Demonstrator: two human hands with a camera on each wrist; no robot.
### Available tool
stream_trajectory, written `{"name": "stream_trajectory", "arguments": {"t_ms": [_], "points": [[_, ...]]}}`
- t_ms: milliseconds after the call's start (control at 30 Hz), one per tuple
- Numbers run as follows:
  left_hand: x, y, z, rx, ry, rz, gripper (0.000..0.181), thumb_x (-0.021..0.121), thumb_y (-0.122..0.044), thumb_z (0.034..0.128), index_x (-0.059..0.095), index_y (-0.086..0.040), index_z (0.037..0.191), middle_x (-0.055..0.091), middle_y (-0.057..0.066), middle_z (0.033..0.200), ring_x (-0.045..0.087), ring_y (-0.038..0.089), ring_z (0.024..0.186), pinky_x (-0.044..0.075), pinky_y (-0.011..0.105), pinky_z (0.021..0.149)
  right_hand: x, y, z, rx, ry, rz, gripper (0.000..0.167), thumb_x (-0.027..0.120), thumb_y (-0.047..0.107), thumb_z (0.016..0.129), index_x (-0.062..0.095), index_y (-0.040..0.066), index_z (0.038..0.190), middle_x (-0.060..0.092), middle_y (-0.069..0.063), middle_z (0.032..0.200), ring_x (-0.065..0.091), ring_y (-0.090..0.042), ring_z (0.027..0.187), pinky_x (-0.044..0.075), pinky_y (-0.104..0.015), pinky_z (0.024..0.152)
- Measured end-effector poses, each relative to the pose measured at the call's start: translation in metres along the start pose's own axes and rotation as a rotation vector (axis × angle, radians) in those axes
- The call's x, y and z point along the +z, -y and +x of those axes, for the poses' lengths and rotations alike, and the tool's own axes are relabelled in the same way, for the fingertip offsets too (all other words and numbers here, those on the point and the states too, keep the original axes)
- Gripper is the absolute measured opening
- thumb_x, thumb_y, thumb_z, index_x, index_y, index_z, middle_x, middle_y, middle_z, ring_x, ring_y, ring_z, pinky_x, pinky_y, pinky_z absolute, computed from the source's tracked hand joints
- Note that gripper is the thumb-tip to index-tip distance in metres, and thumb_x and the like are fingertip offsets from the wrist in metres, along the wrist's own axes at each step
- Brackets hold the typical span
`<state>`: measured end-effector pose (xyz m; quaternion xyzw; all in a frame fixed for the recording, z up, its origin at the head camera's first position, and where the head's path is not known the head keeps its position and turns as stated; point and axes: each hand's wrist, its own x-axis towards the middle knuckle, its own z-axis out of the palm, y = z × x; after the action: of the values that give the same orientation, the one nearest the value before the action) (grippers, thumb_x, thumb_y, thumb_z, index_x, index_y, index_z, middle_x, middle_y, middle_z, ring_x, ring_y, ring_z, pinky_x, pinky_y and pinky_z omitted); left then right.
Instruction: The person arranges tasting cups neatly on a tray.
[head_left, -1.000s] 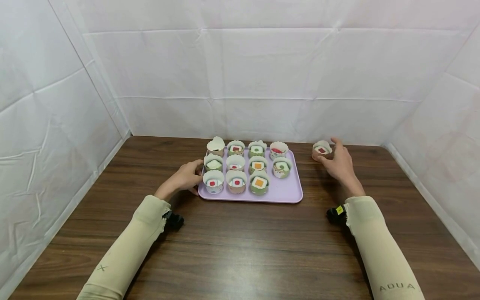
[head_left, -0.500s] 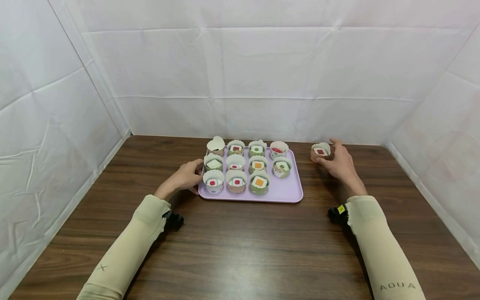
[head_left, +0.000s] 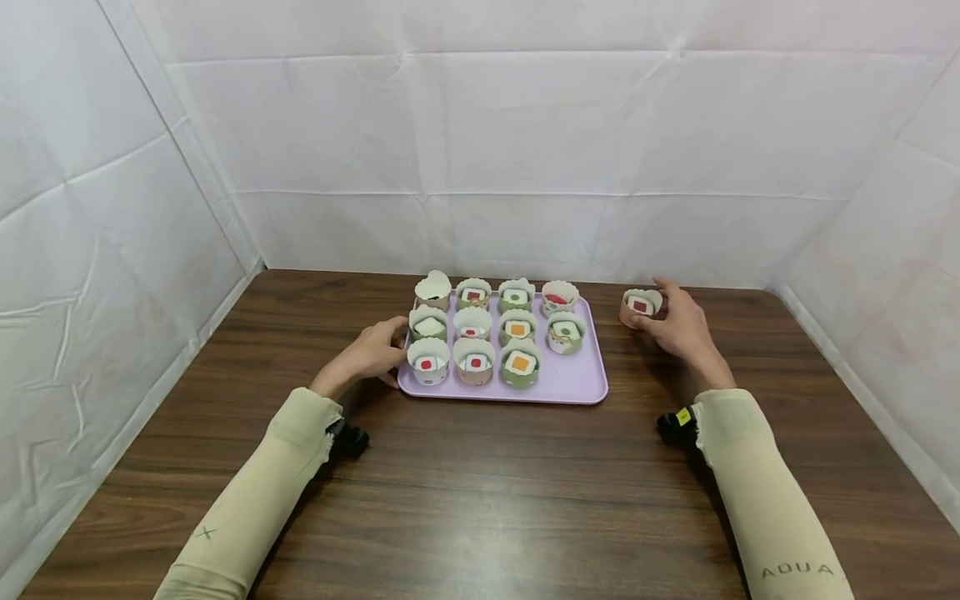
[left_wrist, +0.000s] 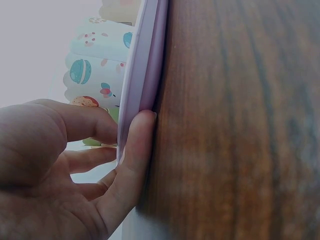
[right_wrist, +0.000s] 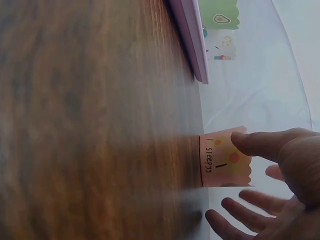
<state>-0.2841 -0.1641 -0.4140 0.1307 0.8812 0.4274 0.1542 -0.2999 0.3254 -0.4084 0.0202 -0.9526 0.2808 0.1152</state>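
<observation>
My left hand [head_left: 372, 350] holds the left edge of a lilac tray [head_left: 573, 383]; the left wrist view shows the rim [left_wrist: 131, 95] between thumb and fingers. On the tray, paper baking cups stand in rows, among them a white cup [head_left: 429, 372] near the left hand. Each holds a small block with a coloured mark, though some contents are partly hidden. To the tray's right, my right hand [head_left: 681, 325] has its thumb against a pink baking cup [right_wrist: 220, 157] lettered "sleepy", index finger on its far side. This cup stands upright on the table.
The brown wooden table [head_left: 450, 483] reaches back to a white sheet wall [head_left: 525, 150]. More white sheeting hangs at the left and right. At the tray's front right corner its surface is bare. Black wrist cameras [head_left: 348, 440] sit below both cuffs.
The pink cup has shifted very slightly left with the right hand, whose index finger has lowered a little toward the cup. The left hand and tray keep their place.
</observation>
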Motion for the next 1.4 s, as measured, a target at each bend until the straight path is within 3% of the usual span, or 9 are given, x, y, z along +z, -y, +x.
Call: {"name": "stream_trajectory", "arguments": {"t_ms": [267,433,633,867,1100,1400], "points": [[0.000,-0.001,-0.001,0.004,0.004,0.004,0.058,0.053,-0.004,0.0965,0.039,0.001,0.152,0.055,0.020,0.104,0.067,0.024,0.071,0.067,0.036,0.057,-0.002,0.005,-0.001,0.068,0.010,0.011,0.077,0.073,0.027,0.094,0.034,-0.006,0.153,0.053,-0.037,0.136,0.051,-0.051,0.122,0.046,-0.065,0.104],[0.000,0.000,-0.001,0.003,0.007,0.005,0.058,0.053,-0.004,0.0969,0.038,0.001,0.153,0.055,0.020,0.103,0.067,0.024,0.070,0.067,0.036,0.057,-0.003,0.006,-0.002,0.091,0.075,-0.030,0.084,0.073,0.038,0.092,0.036,-0.010,0.150,0.051,-0.039,0.137,0.051,-0.051,0.120,0.047,-0.064,0.103],[0.001,-0.001,-0.002,0.008,0.006,0.000,0.057,0.053,-0.004,0.0971,0.039,0.001,0.152,0.054,0.020,0.103,0.067,0.023,0.069,0.067,0.035,0.057,-0.002,0.005,-0.003,0.121,0.148,-0.038,0.086,0.070,0.038,0.095,0.029,-0.009,0.154,0.047,-0.039,0.142,0.046,-0.053,0.126,0.045,-0.065,0.107],[0.000,-0.001,-0.002,0.007,0.005,-0.004,0.058,0.053,-0.003,0.0971,0.039,0.001,0.153,0.054,0.020,0.103,0.067,0.025,0.070,0.067,0.035,0.057,-0.004,0.007,-0.002,0.124,0.144,-0.076,0.087,0.066,0.048,0.094,0.035,-0.011,0.151,0.051,-0.037,0.137,0.050,-0.048,0.118,0.049,-0.061,0.101],[0.000,-0.002,-0.003,0.002,0.008,0.000,0.059,0.053,-0.003,0.0968,0.037,0.000,0.154,0.054,0.021,0.104,0.067,0.025,0.069,0.067,0.035,0.057,-0.009,0.007,-0.004,0.130,0.145,-0.107,0.080,0.067,0.043,0.094,0.043,-0.014,0.145,0.054,-0.038,0.131,0.053,-0.047,0.112,0.051,-0.060,0.097],[0.000,-0.002,-0.001,0.002,0.007,0.004,0.058,0.053,-0.004,0.0968,0.038,0.001,0.153,0.053,0.020,0.103,0.067,0.024,0.070,0.067,0.036,0.057,-0.019,0.005,-0.003,0.141,0.133,-0.112,0.081,0.069,0.049,0.091,0.047,-0.012,0.141,0.058,-0.034,0.125,0.054,-0.042,0.106,0.053,-0.051,0.089]]}}
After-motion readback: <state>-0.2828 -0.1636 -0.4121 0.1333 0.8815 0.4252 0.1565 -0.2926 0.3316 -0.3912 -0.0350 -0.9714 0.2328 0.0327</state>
